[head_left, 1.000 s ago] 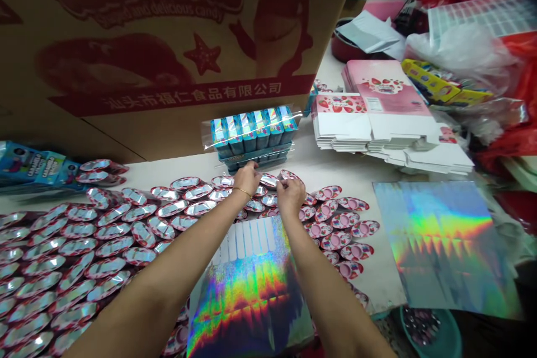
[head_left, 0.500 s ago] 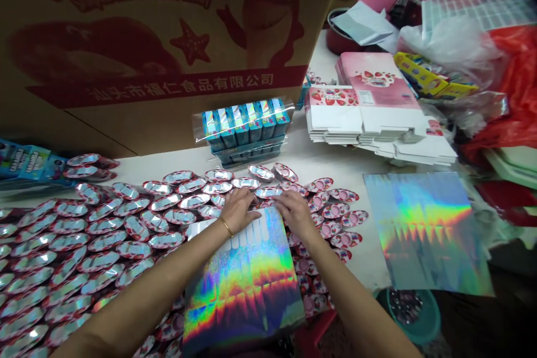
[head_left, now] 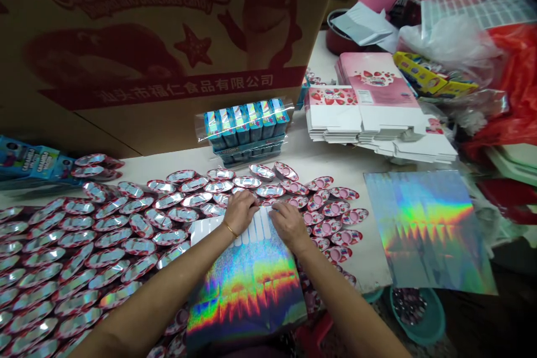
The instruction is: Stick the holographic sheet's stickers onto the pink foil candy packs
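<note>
While both hands are meeting at the holographic sheet's [head_left: 247, 291] far edge, the sheet is lying toward the tabletop's [head_left: 339, 165] near edge, packs sitting on both sides. Left hand [head_left: 241, 211]: fingers bending inward, spacing narrow, over the row of pale strips [head_left: 260, 229]. Right hand [head_left: 289, 224]: fingers curling, tips nearly together, at the sheet's far right corner. Can't tell if either is pinching a strip; tips are too small to read. Silver-topped oval packs [head_left: 103, 257] are filling the tabletop's left side; pink-centred packs [head_left: 335, 208] are standing right of the sheet. Second holographic sheet [head_left: 428, 229] is overhanging the tabletop's right edge, above a teal tub [head_left: 438, 321]. Wrapped blue packs [head_left: 243, 123] are standing toward the far edge, just before a big carton [head_left: 104, 128].
</note>
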`<state>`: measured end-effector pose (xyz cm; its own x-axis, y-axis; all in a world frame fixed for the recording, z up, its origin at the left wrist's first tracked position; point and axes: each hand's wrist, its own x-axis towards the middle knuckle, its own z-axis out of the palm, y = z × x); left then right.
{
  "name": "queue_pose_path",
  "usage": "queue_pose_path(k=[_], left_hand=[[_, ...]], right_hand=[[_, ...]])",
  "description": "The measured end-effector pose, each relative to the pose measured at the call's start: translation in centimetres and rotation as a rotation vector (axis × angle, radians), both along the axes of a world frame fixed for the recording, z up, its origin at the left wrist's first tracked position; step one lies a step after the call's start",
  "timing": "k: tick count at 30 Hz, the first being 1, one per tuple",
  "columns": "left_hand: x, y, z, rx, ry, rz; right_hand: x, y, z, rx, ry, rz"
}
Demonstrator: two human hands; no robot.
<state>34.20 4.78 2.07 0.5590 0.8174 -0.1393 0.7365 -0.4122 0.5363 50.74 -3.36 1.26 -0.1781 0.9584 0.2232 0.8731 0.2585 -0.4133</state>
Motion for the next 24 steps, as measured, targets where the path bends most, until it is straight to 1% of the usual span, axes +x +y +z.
queue_pose_path(k=[2,4,6,7,9,11,13,15,17,18,20,22,24], left_hand=[[-0.1,0.1,0.0,-0.003,-0.025,0.000],[-0.1,0.3,0.1,-0.023,-0.045,0.003],[0.3,0.5,0.5,-0.082,-0.115,0.021],[0.6,0.7,0.7,-0.139,-0.185,0.036],[1.5,0.9,1.2,-0.326,-0.375,0.105],[2.6,1.1,1.7,-0.576,-0.548,0.237],[3.6,1.3,1.8,-0.800,-0.651,0.378],[4.4,1.6,1.6,-0.935,-0.725,0.466],[5.0,2.3,1.1,-0.959,-0.789,0.519],[5.3,2.8,0.8,-0.935,-0.807,0.534],[6.0,4.1,0.2,-0.848,-0.795,0.519],[7.0,5.7,-0.2,-0.735,-0.715,0.455],[8.1,7.5,-0.4,-0.596,-0.583,0.379]], right_hand=[[0.3,0.1,2.1,-0.049,0.136,-0.044],[1.0,0.5,4.2,-0.117,0.333,-0.120],[1.9,1.3,5.4,-0.189,0.551,-0.248],[2.3,1.8,5.7,-0.226,0.662,-0.322],[3.0,2.6,5.4,-0.293,0.886,-0.462],[3.2,3.1,4.6,-0.336,1.099,-0.584],[3.1,3.3,3.5,-0.351,1.269,-0.689],[2.7,3.4,2.7,-0.346,1.373,-0.780],[2.3,3.6,1.9,-0.289,1.405,-0.849],[2.0,3.8,1.5,-0.236,1.396,-0.878],[1.7,4.4,0.8,-0.115,1.323,-0.943],[1.6,5.3,0.1,-0.012,1.158,-1.018],[1.6,6.2,-0.5,0.068,0.914,-1.090]])
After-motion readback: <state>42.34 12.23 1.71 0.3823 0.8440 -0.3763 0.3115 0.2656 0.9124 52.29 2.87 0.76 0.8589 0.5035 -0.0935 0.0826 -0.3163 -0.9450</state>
